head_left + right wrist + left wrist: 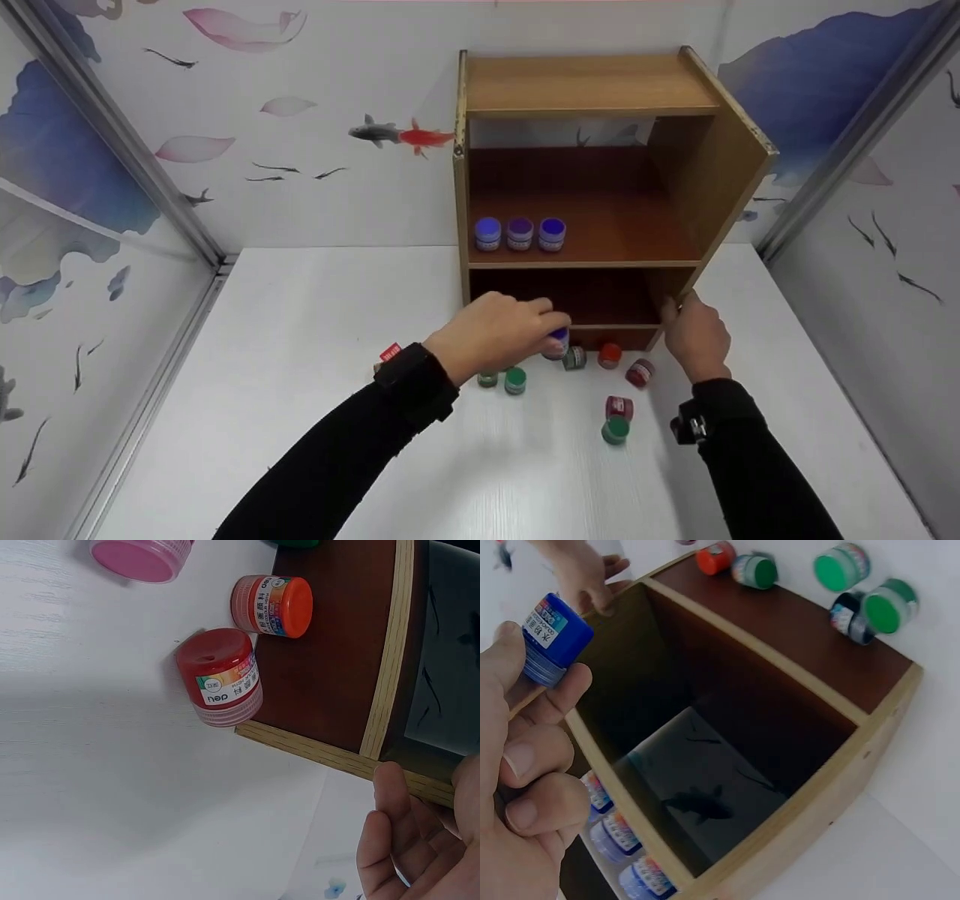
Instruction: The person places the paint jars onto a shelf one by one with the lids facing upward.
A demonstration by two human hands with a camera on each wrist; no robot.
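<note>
Left hand: my left hand (pixel 495 334), at centre frame, pinches a blue jar (pixel 557 342) between thumb and curled fingers, just in front of the shelf's bottom opening.
Right hand: my right hand (pixel 696 335), at right of centre, grips the lower front edge of the wooden shelf's (pixel 720 172) side panel.
Table: red and green jars (pixel 616 418) lie scattered on the white table (pixel 300 390), near the shelf's foot.
Shelf, farther back: three blue jars (pixel 519 233) stand side by side at the left of the middle board.
</note>
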